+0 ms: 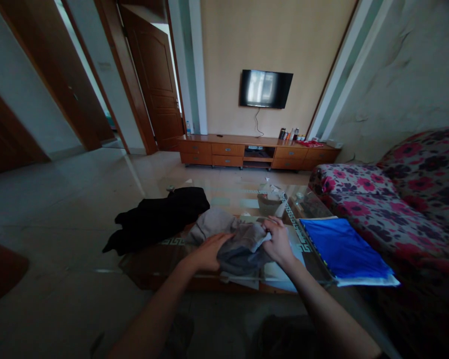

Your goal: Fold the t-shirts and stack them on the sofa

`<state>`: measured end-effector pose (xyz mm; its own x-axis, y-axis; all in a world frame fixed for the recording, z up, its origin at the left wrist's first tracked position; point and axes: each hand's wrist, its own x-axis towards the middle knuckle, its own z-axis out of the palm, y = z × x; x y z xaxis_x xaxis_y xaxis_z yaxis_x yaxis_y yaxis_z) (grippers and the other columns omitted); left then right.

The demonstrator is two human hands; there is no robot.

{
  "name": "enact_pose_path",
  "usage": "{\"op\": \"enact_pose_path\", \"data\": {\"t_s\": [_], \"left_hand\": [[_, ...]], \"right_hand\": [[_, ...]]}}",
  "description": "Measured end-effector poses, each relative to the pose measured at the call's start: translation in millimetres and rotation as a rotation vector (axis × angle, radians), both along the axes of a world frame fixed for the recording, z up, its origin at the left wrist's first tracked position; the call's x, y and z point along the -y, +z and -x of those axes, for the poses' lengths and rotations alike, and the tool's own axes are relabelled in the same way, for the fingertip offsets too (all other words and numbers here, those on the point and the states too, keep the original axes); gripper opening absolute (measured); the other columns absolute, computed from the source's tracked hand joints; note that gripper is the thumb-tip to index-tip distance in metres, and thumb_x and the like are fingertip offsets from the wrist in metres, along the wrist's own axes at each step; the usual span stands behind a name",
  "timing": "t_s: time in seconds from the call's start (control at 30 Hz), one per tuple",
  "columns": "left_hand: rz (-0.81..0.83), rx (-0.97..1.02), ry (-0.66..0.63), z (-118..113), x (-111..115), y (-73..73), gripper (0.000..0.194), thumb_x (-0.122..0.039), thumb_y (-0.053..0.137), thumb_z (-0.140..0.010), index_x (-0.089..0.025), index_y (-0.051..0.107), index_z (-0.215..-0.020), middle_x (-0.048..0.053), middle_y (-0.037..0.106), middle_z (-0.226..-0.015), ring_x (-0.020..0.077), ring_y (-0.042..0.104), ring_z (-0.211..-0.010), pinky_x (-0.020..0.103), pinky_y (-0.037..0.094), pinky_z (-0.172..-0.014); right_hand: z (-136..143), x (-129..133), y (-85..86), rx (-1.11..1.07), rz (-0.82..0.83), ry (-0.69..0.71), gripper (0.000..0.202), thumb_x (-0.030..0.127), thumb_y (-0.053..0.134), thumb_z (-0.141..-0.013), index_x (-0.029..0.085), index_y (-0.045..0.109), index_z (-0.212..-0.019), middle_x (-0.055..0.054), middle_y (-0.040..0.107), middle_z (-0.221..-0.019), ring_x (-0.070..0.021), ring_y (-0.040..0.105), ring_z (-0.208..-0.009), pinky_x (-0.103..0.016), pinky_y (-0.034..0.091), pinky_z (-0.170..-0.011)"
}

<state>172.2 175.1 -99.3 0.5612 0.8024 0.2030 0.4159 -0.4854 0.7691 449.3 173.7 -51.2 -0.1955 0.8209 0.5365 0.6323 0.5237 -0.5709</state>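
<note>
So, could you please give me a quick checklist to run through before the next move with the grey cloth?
1. Right hand gripping the grey cloth: ok, fingers closed on its right side.
2. Left hand gripping it too: cannot tell; it touches the cloth's left side.
3. Grey cloth lying flat: not ok, bunched and creased.
4. Black cloth apart from the grey one: cannot tell; they overlap in view.
5. Blue cloth apart: ok, off to the right.

The crumpled grey cloth (243, 249) runs from pale to dark; the rumpled black cloth (160, 219) is plain. The flat, rectangular blue fabric (347, 249) is edged in white. A pale Greek-key border (304, 243) patterns the glass table (149, 264); pink and dark flowers (366, 185) cover the grey upholstered sofa (353, 203).
</note>
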Motion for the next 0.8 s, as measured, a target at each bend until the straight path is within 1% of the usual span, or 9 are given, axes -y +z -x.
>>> {"op": "enact_pose_path", "data": {"t_s": [0.07,0.13,0.27,0.37,0.47,0.53,0.6,0.7,0.8], "left_hand": [[-0.05,-0.025,0.076,1.4,9.4,-2.3,0.091,-0.022,0.081,-0.064,-0.028,0.052,-0.15,0.013,0.055,-0.148,0.0356,0.051,-0.136,0.047,0.035,-0.117],[-0.101,-0.024,0.168,0.7,16.0,-3.2,0.078,-0.026,0.076,-0.073,-0.028,0.053,-0.148,0.013,0.057,-0.146,0.0335,0.053,-0.134,0.047,0.036,-0.115],[-0.157,0.007,0.334,9.0,20.2,6.6,0.039,-0.022,0.063,-0.081,-0.026,0.073,-0.118,0.011,0.071,-0.121,0.031,0.061,-0.12,0.044,0.041,-0.108],[-0.126,0.1,0.433,29.4,20.2,28.8,0.028,-0.023,0.061,-0.08,-0.024,0.076,-0.103,0.009,0.075,-0.106,0.0303,0.066,-0.107,0.04,0.046,-0.097],[-0.07,0.262,0.512,52.7,21.4,66.9,0.027,-0.039,0.059,-0.087,-0.023,0.074,-0.103,0.006,0.074,-0.093,0.0271,0.067,-0.089,0.033,0.049,-0.08],[-0.06,0.34,0.559,65.0,23.4,100.4,0.033,-0.049,0.058,-0.089,-0.022,0.073,-0.101,0.004,0.072,-0.086,0.0248,0.064,-0.079,0.03,0.048,-0.072],[-0.089,0.38,0.575,74.7,27.2,137.7,0.035,-0.053,0.059,-0.089,-0.021,0.073,-0.097,0.004,0.071,-0.084,0.024,0.063,-0.077,0.028,0.047,-0.07],[-0.13,0.358,0.534,89.3,38.6,192.4,0.028,-0.048,0.069,-0.083,-0.021,0.073,-0.089,0.004,0.072,-0.083,0.0251,0.064,-0.08,0.028,0.047,-0.073],[-0.117,0.34,0.546,108.0,57.3,234.4,0.021,-0.031,0.085,-0.066,-0.021,0.073,-0.079,0.004,0.072,-0.079,0.0277,0.066,-0.082,0.03,0.048,-0.078]], "right_hand": [[-1.2,1.7,26.5,-0.07,0.084,0.034,0.019,0.015,0.057,-0.068,0.024,0.042,-0.06,0.004,0.045,-0.057,-0.0156,0.046,-0.062,-0.029,0.04,-0.069],[-1.1,5.9,57.1,-0.103,0.154,0.101,0.021,0.017,0.056,-0.072,0.023,0.04,-0.058,0.005,0.039,-0.056,-0.0122,0.038,-0.058,-0.025,0.03,-0.058],[-5.8,20.0,122.6,-0.167,0.187,0.169,0.022,0.02,0.054,-0.076,0.021,0.04,-0.059,0.006,0.036,-0.058,-0.0098,0.035,-0.057,-0.023,0.025,-0.054],[-21.0,32.8,169.2,-0.163,0.202,0.209,0.019,0.022,0.056,-0.078,0.02,0.047,-0.061,0.006,0.042,-0.059,-0.0093,0.039,-0.058,-0.022,0.027,-0.054],[-44.0,44.0,204.0,-0.097,0.227,0.264,0.022,0.026,0.066,-0.077,0.018,0.055,-0.06,0.005,0.049,-0.06,-0.0091,0.045,-0.06,-0.02,0.031,-0.055],[-59.3,49.9,219.0,-0.091,0.284,0.281,0.021,0.029,0.073,-0.077,0.017,0.062,-0.063,0.005,0.053,-0.06,-0.0091,0.047,-0.058,-0.02,0.034,-0.055],[-72.1,55.0,229.9,-0.112,0.348,0.298,0.02,0.033,0.078,-0.076,0.015,0.07,-0.073,0.003,0.06,-0.064,-0.0105,0.052,-0.06,-0.021,0.039,-0.057],[-88.7,63.5,243.4,-0.144,0.414,0.3,0.026,0.034,0.085,-0.07,0.013,0.076,-0.083,0.0,0.069,-0.072,-0.0134,0.059,-0.064,-0.023,0.045,-0.06],[-107.2,74.7,251.2,-0.192,0.516,0.258,0.03,0.031,0.088,-0.064,0.011,0.074,-0.081,-0.002,0.069,-0.071,-0.0124,0.06,-0.062,-0.022,0.043,-0.057]]}}
